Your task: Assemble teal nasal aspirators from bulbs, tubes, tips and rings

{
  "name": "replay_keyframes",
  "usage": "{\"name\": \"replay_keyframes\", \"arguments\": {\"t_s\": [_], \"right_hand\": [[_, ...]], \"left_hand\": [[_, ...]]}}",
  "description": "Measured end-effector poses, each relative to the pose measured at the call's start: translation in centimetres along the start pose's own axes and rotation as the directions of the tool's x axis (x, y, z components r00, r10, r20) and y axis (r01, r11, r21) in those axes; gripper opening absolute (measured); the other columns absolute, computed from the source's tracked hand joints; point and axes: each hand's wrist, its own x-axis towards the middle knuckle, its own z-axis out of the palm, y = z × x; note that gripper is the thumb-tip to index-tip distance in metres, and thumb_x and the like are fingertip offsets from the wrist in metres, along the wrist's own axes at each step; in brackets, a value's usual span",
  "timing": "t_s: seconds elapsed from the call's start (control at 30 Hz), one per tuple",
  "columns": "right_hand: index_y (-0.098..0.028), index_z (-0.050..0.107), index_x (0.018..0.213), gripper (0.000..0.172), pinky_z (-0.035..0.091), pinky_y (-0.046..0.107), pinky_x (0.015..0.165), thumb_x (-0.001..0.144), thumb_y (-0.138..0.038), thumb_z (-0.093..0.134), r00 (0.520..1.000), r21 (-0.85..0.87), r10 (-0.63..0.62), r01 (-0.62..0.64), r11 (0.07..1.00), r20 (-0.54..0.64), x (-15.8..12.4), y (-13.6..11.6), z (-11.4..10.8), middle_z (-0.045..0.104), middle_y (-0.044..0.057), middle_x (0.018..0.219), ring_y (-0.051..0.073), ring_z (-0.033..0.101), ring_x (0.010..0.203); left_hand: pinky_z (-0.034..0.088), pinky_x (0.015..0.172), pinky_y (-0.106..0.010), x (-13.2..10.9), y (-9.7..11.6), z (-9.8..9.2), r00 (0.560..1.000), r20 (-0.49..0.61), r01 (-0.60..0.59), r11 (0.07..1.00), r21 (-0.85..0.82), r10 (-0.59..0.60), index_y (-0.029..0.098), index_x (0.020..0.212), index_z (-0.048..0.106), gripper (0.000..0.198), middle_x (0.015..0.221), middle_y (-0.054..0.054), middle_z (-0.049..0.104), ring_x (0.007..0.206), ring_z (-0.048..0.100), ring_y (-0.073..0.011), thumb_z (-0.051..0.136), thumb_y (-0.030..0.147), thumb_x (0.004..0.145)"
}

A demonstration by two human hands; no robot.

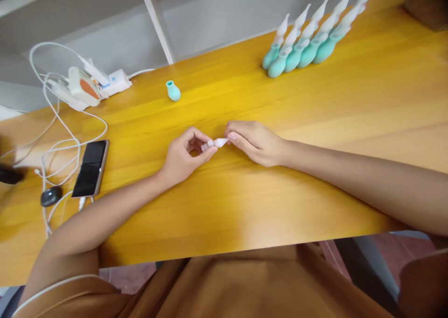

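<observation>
Between my hands, a little above the wooden table, is a small translucent white nozzle (220,143) with a tapered tip. My left hand (187,154) pinches its wider end between thumb and fingers. The fingers of my right hand (255,142) are closed round the narrow tip, whose end they hide. Farther back, to the left, a loose turquoise rubber bulb (174,91) lies with its open neck uppermost in view. At the back right stand several turquoise bulbs (308,55) fitted with white pointed nozzles, grouped close together.
On the left of the table (210,220) lie a black phone (91,168), a dark computer mouse (51,196) and tangled white cables (75,140). A power strip with plugged-in chargers (117,82) sits by the grey wall. A dark brown object (427,5) occupies the far right corner.
</observation>
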Motion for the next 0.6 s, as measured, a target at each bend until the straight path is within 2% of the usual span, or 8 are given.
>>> {"name": "replay_keyframes", "arguments": {"t_s": [0.13, 0.37, 0.6], "right_hand": [[-0.019, 0.052, 0.088, 0.047, 0.037, 0.026, 0.069, 0.124, -0.045, 0.038, 0.997, 0.126, 0.001, -0.01, 0.992, 0.073, 0.06, -0.18, -0.22, 0.054, -0.001, 0.077, 0.012, 0.048, 0.066], [-0.018, 0.058, 0.095, 0.044, 0.039, 0.024, 0.07, 0.124, -0.043, 0.037, 0.995, 0.191, 0.008, -0.028, 0.981, 0.101, -0.12, -0.38, -0.39, 0.058, -0.001, 0.08, 0.01, 0.049, 0.068], [-0.02, 0.051, 0.087, 0.05, 0.035, 0.024, 0.065, 0.122, -0.053, 0.041, 0.988, 0.209, -0.035, 0.003, 0.978, 0.15, -0.09, -0.04, -0.18, 0.048, -0.003, 0.074, 0.01, 0.045, 0.065]], "left_hand": [[0.057, 0.079, -0.029, -0.12, -0.13, -0.09, 1.0, 0.02, -0.012, 1.0, -0.016, 0.012, 0.021, 0.1, 0.074, 0.024, 0.098, -0.004, 0.078, 0.087, 0.071, -0.0144, 0.091, 0.037, 0.092], [0.058, 0.078, -0.03, -0.25, -0.14, -0.13, 1.0, -0.003, -0.018, 1.0, -0.013, 0.017, 0.021, 0.097, 0.077, 0.025, 0.097, -0.005, 0.08, 0.087, 0.072, -0.0159, 0.094, 0.039, 0.091], [0.06, 0.075, -0.031, -0.57, -0.01, -0.17, 0.991, 0.029, -0.135, 0.987, 0.084, 0.133, 0.022, 0.097, 0.078, 0.021, 0.097, -0.005, 0.081, 0.085, 0.074, -0.0161, 0.092, 0.036, 0.093]]}}
